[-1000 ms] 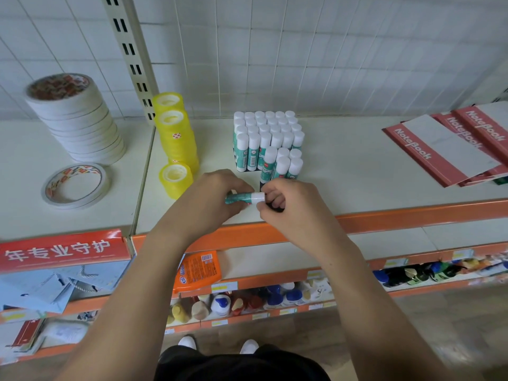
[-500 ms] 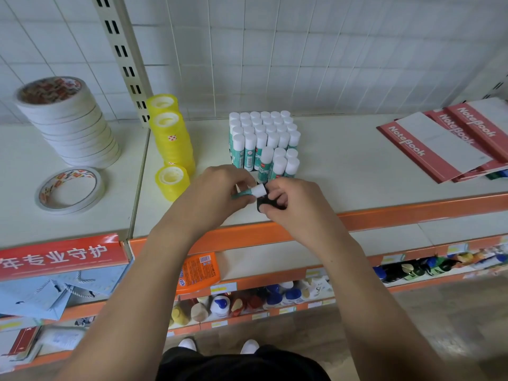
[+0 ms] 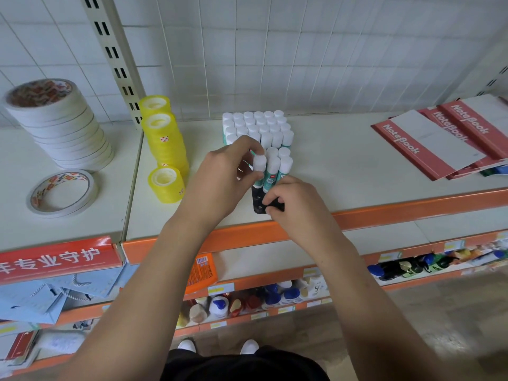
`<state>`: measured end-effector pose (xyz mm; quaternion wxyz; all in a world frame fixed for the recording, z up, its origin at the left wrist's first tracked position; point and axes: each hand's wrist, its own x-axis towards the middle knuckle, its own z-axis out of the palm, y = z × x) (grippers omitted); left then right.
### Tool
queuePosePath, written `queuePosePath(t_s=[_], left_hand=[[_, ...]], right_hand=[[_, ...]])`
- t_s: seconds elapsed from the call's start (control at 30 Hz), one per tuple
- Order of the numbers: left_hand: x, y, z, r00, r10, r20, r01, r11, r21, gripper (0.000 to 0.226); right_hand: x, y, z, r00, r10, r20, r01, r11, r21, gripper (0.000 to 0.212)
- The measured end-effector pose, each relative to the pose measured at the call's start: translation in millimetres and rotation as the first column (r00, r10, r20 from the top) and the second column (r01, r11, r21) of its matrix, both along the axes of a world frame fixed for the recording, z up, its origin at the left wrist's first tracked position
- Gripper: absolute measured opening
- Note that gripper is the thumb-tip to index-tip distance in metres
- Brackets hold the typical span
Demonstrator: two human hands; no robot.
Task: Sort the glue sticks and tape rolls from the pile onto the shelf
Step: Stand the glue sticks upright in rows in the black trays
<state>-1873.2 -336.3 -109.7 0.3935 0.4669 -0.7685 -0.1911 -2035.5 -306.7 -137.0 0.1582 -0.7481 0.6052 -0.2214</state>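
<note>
The glue stick (image 3: 259, 169), sideways a second ago, now stands upright at the 7 o'clock corner of the block (image 3: 255, 125), pinched by fingers of the left hand (image 3: 220, 182). The right hand (image 3: 291, 204) grips the black holder (image 3: 258, 202). The tape rolls (image 3: 162, 138) sit stacked at 9 o'clock. Few holder slots seem left.

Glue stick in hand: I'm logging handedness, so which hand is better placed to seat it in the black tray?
Left hand: its fingers pinch the upright glue stick at the black tray, which the right hand holds.
</note>
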Motion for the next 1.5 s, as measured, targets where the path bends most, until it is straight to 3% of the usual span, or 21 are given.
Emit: queuePosePath(t_s=[0.5, 1.07, 1.4, 1.5], left_hand=[[-8, -7, -6, 0.982, 0.086, 0.167, -0.076, 0.995, -0.064, 0.023], [-17, -4, -19, 0.976, 0.215, -0.039, -0.212, 0.975, 0.063, 0.027], [14, 12, -18, 0.925, 0.241, 0.294, -0.257, 0.966, 0.017, 0.011], [41, 27, -7, 0.902, 0.31, 0.299, -0.322, 0.947, -0.012, 0.01]], right_hand=[[0, -1, 1, 1.0, 0.011, -0.008, -0.012, 1.0, -0.008, 0.012], [-2, 2, 0, 1.0, 0.001, 0.03, 0.0, 0.999, -0.034, 0.015], [17, 10, 19, 0.996, 0.083, 0.021, -0.08, 0.99, -0.119, 0.012], [45, 7, 31, 0.989, 0.141, 0.046, -0.134, 0.981, -0.141, 0.012]])
